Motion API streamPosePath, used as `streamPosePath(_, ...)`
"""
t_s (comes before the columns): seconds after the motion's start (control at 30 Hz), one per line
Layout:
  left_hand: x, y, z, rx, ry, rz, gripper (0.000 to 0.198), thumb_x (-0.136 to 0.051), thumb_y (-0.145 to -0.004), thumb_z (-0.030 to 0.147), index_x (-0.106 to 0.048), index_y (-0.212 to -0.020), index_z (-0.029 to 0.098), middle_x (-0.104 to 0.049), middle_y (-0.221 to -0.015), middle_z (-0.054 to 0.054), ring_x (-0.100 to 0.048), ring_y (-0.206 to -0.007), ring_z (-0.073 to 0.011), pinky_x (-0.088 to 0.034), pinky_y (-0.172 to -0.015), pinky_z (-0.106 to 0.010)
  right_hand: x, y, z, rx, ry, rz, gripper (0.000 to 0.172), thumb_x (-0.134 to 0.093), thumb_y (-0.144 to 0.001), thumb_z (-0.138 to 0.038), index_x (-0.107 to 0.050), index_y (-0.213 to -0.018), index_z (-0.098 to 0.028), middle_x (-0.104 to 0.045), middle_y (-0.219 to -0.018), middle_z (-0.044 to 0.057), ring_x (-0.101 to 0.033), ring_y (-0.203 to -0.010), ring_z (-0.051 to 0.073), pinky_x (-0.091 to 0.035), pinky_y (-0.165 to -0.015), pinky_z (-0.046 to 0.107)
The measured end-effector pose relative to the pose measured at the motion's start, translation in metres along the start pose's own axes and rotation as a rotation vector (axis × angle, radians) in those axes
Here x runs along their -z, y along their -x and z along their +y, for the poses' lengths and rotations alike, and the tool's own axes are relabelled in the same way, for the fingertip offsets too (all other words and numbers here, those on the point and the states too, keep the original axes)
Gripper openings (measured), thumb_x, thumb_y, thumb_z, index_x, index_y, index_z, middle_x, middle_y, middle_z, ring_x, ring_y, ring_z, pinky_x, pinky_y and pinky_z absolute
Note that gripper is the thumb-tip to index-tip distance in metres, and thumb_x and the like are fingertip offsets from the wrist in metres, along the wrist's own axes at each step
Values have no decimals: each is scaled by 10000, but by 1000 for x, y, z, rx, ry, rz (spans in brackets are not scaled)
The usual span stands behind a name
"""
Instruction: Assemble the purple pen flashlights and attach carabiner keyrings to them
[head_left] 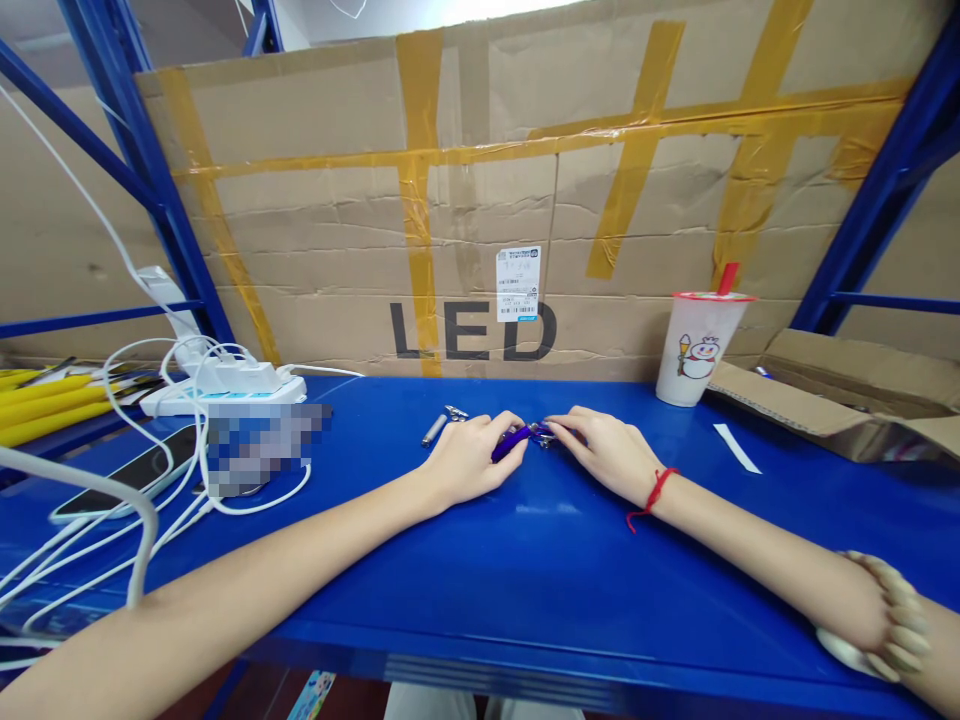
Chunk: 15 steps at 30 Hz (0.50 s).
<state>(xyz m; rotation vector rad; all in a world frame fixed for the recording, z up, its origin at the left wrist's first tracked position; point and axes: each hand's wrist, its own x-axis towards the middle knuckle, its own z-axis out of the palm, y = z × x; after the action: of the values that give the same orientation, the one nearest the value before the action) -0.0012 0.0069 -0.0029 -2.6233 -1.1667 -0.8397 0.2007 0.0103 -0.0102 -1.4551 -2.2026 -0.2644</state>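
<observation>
At the middle of the blue tabletop (540,570), between the two hands, was a small purple-blue item (510,444) with shiny metal parts (545,437) at its right end. The left hand (471,457) grasped the item between thumb and curled fingers, its back turned upward. The right hand (611,447) reached in from the other side, thumb and fingers drawn together at the metal parts (whether they pinched one or merely touched it, I could not tell).

The step looked like fine work on that metal end, and it seemed to call for the left hand to act as a clamp: a firm, quiet hold near the join, so that nothing twisted while the right fingertips made small, light movements. Working low over the surface made sense, since any slip then meant only a short drop, and resting the wrists was a sound way to steady the fingers. Just beyond the left hand lay a grey cylinder (434,430) and a separate metal piece (455,412); both needed room from the knuckles, lest a nudge scattered them. The cup (696,350) stood well apart, beyond the right hand, and posed little risk of a spill
</observation>
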Motion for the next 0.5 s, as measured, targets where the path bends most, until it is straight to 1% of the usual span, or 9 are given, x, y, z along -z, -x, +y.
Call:
streamPosePath(0.07, 0, 0, 0, -6, 4, -5, 241, -427, -859, 372, -552, -1003, 223, -667, -773, -11, -636, -732, -167, -444, -601, -242, 0, 0, 2, -5, 21, -41, 286, -410, -897, -321, -668, -985, -232, -633, -841, 54, -602, -813, 209, -445, -614, 285)
streamPosePath(0.13, 0, 0, 0, -15, 1, -3, 252, -416, -866, 377, -552, -1011, 222, -669, -789, -17, -637, -755, -172, -449, -615, -246, 0, 0, 2, -5, -29, 5, 277, -444, -879, -334, -674, -983, -218, -625, -897, 71, -582, -874, 226, -461, -681, 324)
streamPosePath(0.17, 0, 0, 0, -20, -3, 1, 260, -406, -872, 379, -553, -1016, 220, -671, -806, -23, -636, -769, -174, -453, -624, -248, 1, -1, 2, -8, -95, 46, 281, -451, -875, -346, -675, -983, -215, -620, -920, 75, -575, -888, 226, -465, -699, 332)
streamPosePath(0.23, -1, 1, 0, -35, -13, 10, 281, -381, -887, 380, -556, -1031, 213, -673, -840, -35, -635, -795, -178, -461, -645, -253, 3, -2, -2, -12, -310, 126, 302, -449, -871, -377, -677, -975, -208, -617, -941, 76, -576, -884, 208, -479, -700, 320)
streamPosePath(0.3, -1, 0, -1, -51, -21, 10, 296, -359, -901, 373, -558, -1044, 206, -673, -853, -43, -632, -804, -180, -467, -658, -256, 5, -2, -9, -12, -582, 151, 342, -435, -870, -415, -677, -968, -194, -621, -937, 76, -590, -842, 181, -499, -668, 290)
streamPosePath(0.37, -1, 0, -1, -65, -19, 0, 303, -344, -911, 364, -555, -1055, 201, -672, -852, -45, -631, -795, -180, -470, -658, -258, 6, -2, -14, -7, -789, 102, 380, -447, -850, -461, -680, -952, -180, -625, -918, 76, -600, -769, 161, -515, -626, 275)
streamPosePath(0.43, -1, 0, -2, -82, -3, -19, 305, -333, -917, 358, -543, -1070, 199, -669, -871, -46, -630, -796, -179, -475, -670, -263, 6, -2, -17, -6, -890, 66, 384, -501, -808, -489, -689, -912, -171, -630, -878, 73, -596, -686, 146, -520, -583, 272)
streamPosePath(0.5, -1, 0, -3, -100, 24, -43, 303, -324, -924, 349, -526, -1090, 196, -663, -920, -51, -627, -835, -180, -479, -715, -273, 5, -2, -18, -15, -920, 83, 358, -562, -765, -486, -696, -844, -164, -636, -835, 67, -585, -631, 137, -518, -555, 270)
